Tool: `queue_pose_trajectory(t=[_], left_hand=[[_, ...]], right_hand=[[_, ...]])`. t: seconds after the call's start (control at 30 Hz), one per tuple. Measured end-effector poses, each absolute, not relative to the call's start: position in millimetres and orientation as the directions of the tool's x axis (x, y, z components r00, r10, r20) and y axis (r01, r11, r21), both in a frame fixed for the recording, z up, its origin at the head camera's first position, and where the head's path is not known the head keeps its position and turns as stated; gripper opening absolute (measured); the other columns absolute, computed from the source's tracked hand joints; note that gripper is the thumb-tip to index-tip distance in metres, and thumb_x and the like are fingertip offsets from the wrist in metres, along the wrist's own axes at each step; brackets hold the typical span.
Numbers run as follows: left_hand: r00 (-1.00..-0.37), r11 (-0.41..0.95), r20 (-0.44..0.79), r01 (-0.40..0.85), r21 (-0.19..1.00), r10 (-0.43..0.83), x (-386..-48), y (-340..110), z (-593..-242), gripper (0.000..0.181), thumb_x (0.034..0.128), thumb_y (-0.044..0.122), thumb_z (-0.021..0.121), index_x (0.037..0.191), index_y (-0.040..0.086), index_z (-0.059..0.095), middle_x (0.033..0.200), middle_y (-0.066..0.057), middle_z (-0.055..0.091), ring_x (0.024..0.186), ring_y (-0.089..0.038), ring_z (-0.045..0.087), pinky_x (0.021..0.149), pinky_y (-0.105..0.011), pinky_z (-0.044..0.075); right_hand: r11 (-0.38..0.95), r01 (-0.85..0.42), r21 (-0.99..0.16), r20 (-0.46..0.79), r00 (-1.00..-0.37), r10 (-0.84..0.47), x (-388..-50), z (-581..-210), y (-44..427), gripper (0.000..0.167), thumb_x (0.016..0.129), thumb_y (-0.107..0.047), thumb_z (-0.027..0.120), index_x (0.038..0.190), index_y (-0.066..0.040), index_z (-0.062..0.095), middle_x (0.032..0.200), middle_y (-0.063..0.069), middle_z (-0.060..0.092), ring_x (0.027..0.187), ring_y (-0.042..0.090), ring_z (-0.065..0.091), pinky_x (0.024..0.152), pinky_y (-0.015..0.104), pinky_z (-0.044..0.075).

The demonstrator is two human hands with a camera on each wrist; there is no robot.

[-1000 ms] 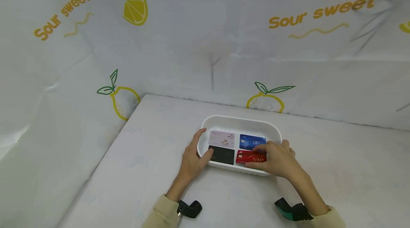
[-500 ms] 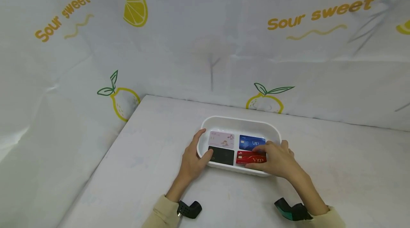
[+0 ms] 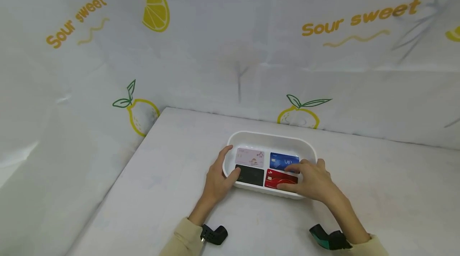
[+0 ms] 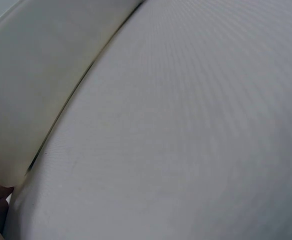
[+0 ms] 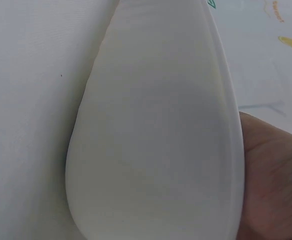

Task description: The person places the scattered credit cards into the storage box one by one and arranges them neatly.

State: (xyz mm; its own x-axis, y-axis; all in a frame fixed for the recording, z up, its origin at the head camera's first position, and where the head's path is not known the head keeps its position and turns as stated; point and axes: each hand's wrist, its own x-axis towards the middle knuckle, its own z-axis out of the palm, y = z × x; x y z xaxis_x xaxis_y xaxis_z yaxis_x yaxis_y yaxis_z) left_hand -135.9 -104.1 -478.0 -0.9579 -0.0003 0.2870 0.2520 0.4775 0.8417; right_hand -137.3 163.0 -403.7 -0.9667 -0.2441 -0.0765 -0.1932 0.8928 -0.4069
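A white oval tray holds a pink card, a black card, a blue card and a red card, laid out in two rows. My left hand grips the tray's left end, the thumb over its rim above the black card. Over the red card is my right hand: the thumb lies across its near part and a fingertip is by its far edge, overlapping the blue card. The red card looks flat and does not seem pinched. In the right wrist view the tray wall hides the fingers.
The white tabletop surrounds the tray. Behind stands a white backdrop with lemon prints, meeting the table's back edge. A black wrist device is on the left wrist, another device on the right.
The red card's near edge has dropped below my right thumb, and the gold lettering at its right is no longer seen. My hands and the tray stay almost where they were.
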Motion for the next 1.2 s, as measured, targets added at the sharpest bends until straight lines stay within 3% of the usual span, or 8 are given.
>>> queue_pose_trajectory(t=[0.27, 0.5, 0.57, 0.67, 0.77, 0.87, 1.03, 1.2], left_hand=[[-0.955, 0.487, 0.297, 0.256, 0.835, -0.008, -135.6, -102.2, -477.0, 0.067, 0.0846, 0.031, 0.061, 0.15, 0.022, 0.048, 0.14, -0.014, 0.065, 0.116, -0.025, 0.067, 0.091, -0.044, 0.054], [-0.956, 0.485, 0.293, 0.251, 0.838, -0.011, -133.7, -102.4, -477.1, 0.068, 0.0843, 0.03, 0.061, 0.15, 0.022, 0.047, 0.145, -0.014, 0.062, 0.126, -0.028, 0.064, 0.096, -0.05, 0.052], [-0.957, 0.488, 0.291, 0.249, 0.837, -0.011, -133.5, -102.6, -477.0, 0.068, 0.0843, 0.03, 0.061, 0.15, 0.022, 0.047, 0.145, -0.014, 0.062, 0.126, -0.028, 0.063, 0.097, -0.051, 0.052], [-0.958, 0.48, 0.286, 0.25, 0.841, -0.003, -134.1, -103.3, -476.3, 0.071, 0.0849, 0.031, 0.062, 0.153, 0.021, 0.045, 0.148, -0.014, 0.059, 0.129, -0.029, 0.061, 0.099, -0.052, 0.051], [-0.958, 0.455, 0.285, 0.265, 0.85, 0.026, -134.6, -105.7, -474.9, 0.074, 0.087, 0.031, 0.064, 0.156, 0.018, 0.041, 0.152, -0.015, 0.055, 0.135, -0.03, 0.058, 0.104, -0.054, 0.048], [-0.955, 0.446, 0.29, 0.287, 0.848, 0.064, -135.2, -109.4, -471.9, 0.076, 0.0893, 0.034, 0.066, 0.158, 0.016, 0.038, 0.158, -0.015, 0.048, 0.144, -0.032, 0.049, 0.113, -0.056, 0.042], [-0.944, 0.621, 0.323, 0.289, 0.728, 0.061, -136.8, -111.3, -451.5, 0.073, 0.0902, 0.043, 0.064, 0.155, 0.017, 0.043, 0.165, -0.017, 0.037, 0.152, -0.039, 0.036, 0.118, -0.063, 0.031], [-0.938, 0.848, 0.329, 0.26, 0.462, 0.109, -140.3, -100.8, -423.4, 0.072, 0.0893, 0.057, 0.06, 0.152, 0.024, 0.049, 0.167, -0.016, 0.032, 0.153, -0.047, 0.028, 0.116, -0.072, 0.023]], right_hand=[[0.897, -0.192, -0.398, -0.074, -0.968, -0.24, -137.3, -406.4, 164.8, 0.062, 0.068, -0.051, 0.088, 0.114, -0.01, 0.078, 0.109, 0.02, 0.068, 0.097, 0.039, 0.045, 0.066, 0.037, 0.042], [0.896, -0.203, -0.394, -0.035, -0.971, -0.235, -134.9, -409.5, 165.5, 0.061, 0.071, -0.051, 0.086, 0.114, -0.01, 0.078, 0.112, 0.021, 0.068, 0.099, 0.039, 0.047, 0.067, 0.039, 0.045], [0.897, -0.211, -0.388, -0.015, -0.972, -0.235, -133.9, -410.9, 165.9, 0.06, 0.073, -0.052, 0.085, 0.116, -0.011, 0.077, 0.116, 0.021, 0.067, 0.103, 0.042, 0.048, 0.07, 0.045, 0.047], [0.892, -0.22, -0.395, 0.021, -0.973, -0.231, -132.4, -411.7, 166.5, 0.059, 0.077, -0.052, 0.082, 0.12, -0.013, 0.075, 0.125, 0.023, 0.064, 0.116, 0.051, 0.045, 0.084, 0.063, 0.047], [0.881, -0.233, -0.411, 0.07, -0.972, -0.225, -130.5, -410.8, 167.1, 0.054, 0.082, -0.049, 0.079, 0.123, -0.013, 0.074, 0.131, 0.025, 0.06, 0.128, 0.059, 0.039, 0.097, 0.079, 0.035], [0.879, -0.246, -0.41, 0.14, -0.969, -0.205, -128.4, -408.5, 167.6, 0.05, 0.086, -0.043, 0.076, 0.126, -0.012, 0.072, 0.137, 0.026, 0.058, 0.135, 0.062, 0.035, 0.104, 0.082, 0.027], [0.897, -0.253, -0.363, 0.267, -0.95, -0.16, -128.2, -407.0, 168.2, 0.058, 0.088, -0.042, 0.073, 0.138, -0.013, 0.063, 0.15, 0.03, 0.047, 0.142, 0.065, 0.028, 0.108, 0.082, 0.022], [0.915, -0.215, -0.341, 0.283, -0.952, -0.118, -128.7, -403.0, 167.6, 0.069, 0.091, -0.053, 0.065, 0.149, -0.016, 0.053, 0.159, 0.032, 0.035, 0.146, 0.069, 0.013, 0.105, 0.087, 0.011]])
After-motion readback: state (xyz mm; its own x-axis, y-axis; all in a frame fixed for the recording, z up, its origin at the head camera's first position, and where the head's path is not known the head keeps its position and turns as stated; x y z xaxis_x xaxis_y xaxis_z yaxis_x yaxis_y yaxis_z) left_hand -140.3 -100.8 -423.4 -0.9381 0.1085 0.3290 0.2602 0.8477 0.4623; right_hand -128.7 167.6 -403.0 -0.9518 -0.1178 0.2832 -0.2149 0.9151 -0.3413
